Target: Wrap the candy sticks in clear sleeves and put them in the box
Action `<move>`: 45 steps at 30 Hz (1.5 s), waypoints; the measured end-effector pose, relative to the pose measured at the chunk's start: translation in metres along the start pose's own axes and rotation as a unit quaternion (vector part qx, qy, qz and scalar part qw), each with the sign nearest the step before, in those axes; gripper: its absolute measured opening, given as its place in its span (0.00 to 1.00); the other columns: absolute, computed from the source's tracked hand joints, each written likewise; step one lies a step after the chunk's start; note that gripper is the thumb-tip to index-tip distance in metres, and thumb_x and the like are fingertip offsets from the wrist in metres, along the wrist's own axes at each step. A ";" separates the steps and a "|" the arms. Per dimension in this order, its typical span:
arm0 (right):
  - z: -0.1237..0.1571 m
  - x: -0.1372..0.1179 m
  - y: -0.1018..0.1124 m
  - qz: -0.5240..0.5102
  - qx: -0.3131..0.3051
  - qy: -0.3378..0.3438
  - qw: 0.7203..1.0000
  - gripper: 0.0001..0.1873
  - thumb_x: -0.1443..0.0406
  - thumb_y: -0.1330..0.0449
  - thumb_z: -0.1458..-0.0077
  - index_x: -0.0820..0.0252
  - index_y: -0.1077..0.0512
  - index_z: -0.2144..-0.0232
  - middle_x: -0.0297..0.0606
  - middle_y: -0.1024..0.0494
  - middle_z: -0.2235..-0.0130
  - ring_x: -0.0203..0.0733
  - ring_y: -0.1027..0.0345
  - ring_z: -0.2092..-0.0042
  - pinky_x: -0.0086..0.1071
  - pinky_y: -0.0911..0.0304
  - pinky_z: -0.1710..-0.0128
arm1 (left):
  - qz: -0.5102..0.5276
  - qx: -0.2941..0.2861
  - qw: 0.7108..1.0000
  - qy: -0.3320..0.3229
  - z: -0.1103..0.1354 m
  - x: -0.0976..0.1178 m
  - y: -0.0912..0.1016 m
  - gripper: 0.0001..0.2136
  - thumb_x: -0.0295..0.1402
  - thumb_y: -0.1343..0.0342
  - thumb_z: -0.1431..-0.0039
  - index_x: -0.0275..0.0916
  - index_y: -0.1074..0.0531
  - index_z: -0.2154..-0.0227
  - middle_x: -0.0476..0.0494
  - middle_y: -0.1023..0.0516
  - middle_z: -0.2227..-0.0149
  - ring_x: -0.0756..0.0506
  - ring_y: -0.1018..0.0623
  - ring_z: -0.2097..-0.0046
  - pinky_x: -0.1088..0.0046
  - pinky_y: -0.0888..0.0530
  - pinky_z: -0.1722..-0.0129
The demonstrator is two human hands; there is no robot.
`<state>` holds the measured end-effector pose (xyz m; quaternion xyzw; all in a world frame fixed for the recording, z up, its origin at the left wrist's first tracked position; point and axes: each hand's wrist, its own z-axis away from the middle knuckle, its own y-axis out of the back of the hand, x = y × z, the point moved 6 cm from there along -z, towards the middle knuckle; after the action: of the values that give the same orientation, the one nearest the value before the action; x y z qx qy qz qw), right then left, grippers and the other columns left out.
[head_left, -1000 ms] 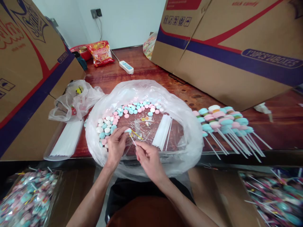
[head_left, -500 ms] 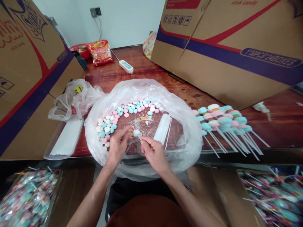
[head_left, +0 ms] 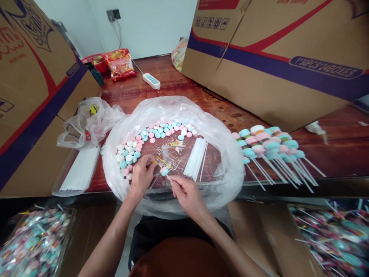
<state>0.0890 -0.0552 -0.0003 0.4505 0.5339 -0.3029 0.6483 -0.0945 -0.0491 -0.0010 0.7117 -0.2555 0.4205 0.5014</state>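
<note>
My right hand [head_left: 188, 192] pinches the white stick of a lollipop [head_left: 164, 171], whose pink and blue candy head points up and left. Left of that head, my left hand [head_left: 142, 175] is closed, with a small orange-yellow piece [head_left: 155, 162] showing at its fingertips; its kind is unclear. A thin yellow strip [head_left: 164, 162] lies between the hands, just above the candy head. Around both hands runs a clear plastic bag [head_left: 230, 165], rolled into a ring. Inside it are loose pink, blue and white candies [head_left: 135, 148] and a bundle of white sticks [head_left: 196, 157].
Finished-looking candy lollipops [head_left: 268, 144] are piled at right. At left sit a tray of white sticks [head_left: 79, 169] and a crumpled plastic bag [head_left: 95, 123]. Large cartons [head_left: 259, 73] flank the table. Boxes of wrapped lollipops [head_left: 34, 242] stand low on both sides.
My left hand has drawn back to the left, away from the candy head. The lollipop in my right hand has dropped slightly lower. The yellow strip now shows between them.
</note>
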 end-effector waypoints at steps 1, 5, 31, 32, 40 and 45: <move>0.000 0.000 -0.001 -0.001 -0.003 0.001 1.000 0.18 0.61 0.49 0.39 0.62 0.21 0.60 0.29 0.33 0.80 0.35 0.39 0.78 0.27 0.43 0.76 | 0.047 0.003 0.999 0.025 0.000 -0.003 0.000 0.08 0.29 0.42 0.43 0.39 0.25 0.60 0.45 0.19 0.64 0.45 0.20 0.63 0.67 0.24 0.59; -0.002 -0.002 -0.002 -0.003 -0.006 0.010 1.000 0.18 0.62 0.49 0.39 0.62 0.21 0.60 0.29 0.34 0.80 0.34 0.40 0.78 0.27 0.44 0.76 | 0.179 -0.003 0.980 0.091 0.001 -0.007 -0.002 0.11 0.33 0.38 0.47 0.37 0.23 0.60 0.42 0.18 0.61 0.45 0.19 0.62 0.67 0.23 0.57; -0.001 -0.013 0.008 0.107 0.029 0.159 0.981 0.14 0.67 0.49 0.34 0.60 0.24 0.65 0.34 0.24 0.74 0.36 0.31 0.74 0.27 0.39 0.70 | 0.325 -0.111 0.921 0.184 0.004 0.001 -0.006 0.15 0.40 0.29 0.52 0.37 0.22 0.65 0.48 0.21 0.68 0.51 0.23 0.68 0.74 0.25 0.64; -0.001 -0.014 0.008 0.112 0.033 0.165 0.979 0.14 0.67 0.50 0.34 0.60 0.25 0.67 0.33 0.27 0.76 0.35 0.33 0.75 0.27 0.40 0.72 | 0.323 -0.122 0.919 0.190 0.005 0.002 -0.007 0.15 0.39 0.29 0.52 0.37 0.23 0.64 0.49 0.21 0.69 0.51 0.23 0.69 0.75 0.26 0.65; -0.010 -0.021 0.012 0.101 0.065 0.141 0.983 0.14 0.66 0.51 0.33 0.57 0.32 0.71 0.29 0.34 0.78 0.34 0.40 0.77 0.26 0.46 0.73 | 0.325 -0.155 0.921 0.152 0.006 0.023 -0.026 0.18 0.39 0.31 0.49 0.38 0.30 0.60 0.51 0.24 0.73 0.50 0.24 0.71 0.74 0.28 0.68; -0.014 -0.009 0.019 0.099 0.093 0.082 0.987 0.15 0.63 0.50 0.34 0.57 0.34 0.73 0.29 0.35 0.79 0.34 0.41 0.77 0.27 0.47 0.73 | -0.014 -0.012 0.999 0.031 -0.055 0.026 -0.004 0.09 0.36 0.50 0.34 0.39 0.27 0.61 0.46 0.23 0.69 0.47 0.24 0.69 0.69 0.27 0.63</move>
<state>0.0978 -0.0349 0.0129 0.5826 0.5075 -0.2475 0.5846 -0.0964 0.0049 0.0275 0.6957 -0.2354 0.4319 0.5235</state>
